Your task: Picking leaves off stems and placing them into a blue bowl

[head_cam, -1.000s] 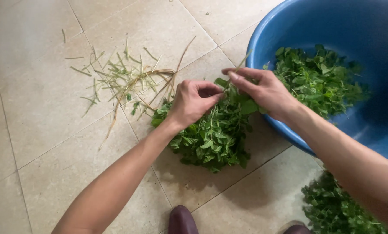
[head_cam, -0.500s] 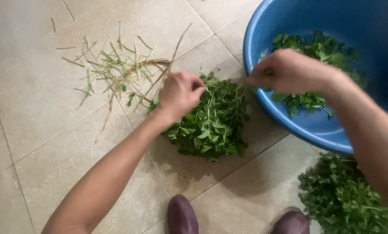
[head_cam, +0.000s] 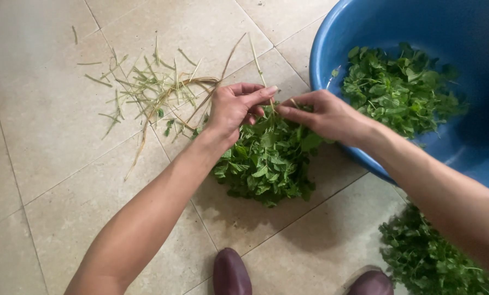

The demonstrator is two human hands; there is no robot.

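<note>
Glossy blue plastic basin [head_cam: 332,49], matt beige stone-look floor tiles [head_cam: 47,136], dry straw-like stems [head_cam: 146,87], soft leafy greens [head_cam: 266,158]

Herb pile [head_cam: 269,158] between stalk litter [head_cam: 146,90] at left and basin [head_cam: 332,49] at right.

Leafy green bunch [head_cam: 266,161] — floor-heaped, hand-held

The greens [head_cam: 266,158] under my fingers are deep green, the tub [head_cam: 332,38] bright blue, the tiles [head_cam: 47,136] pale beige with thin grey joints. The stalks [head_cam: 146,87] are straw-yellow, my shoes [head_cam: 232,273] dark maroon.
</note>
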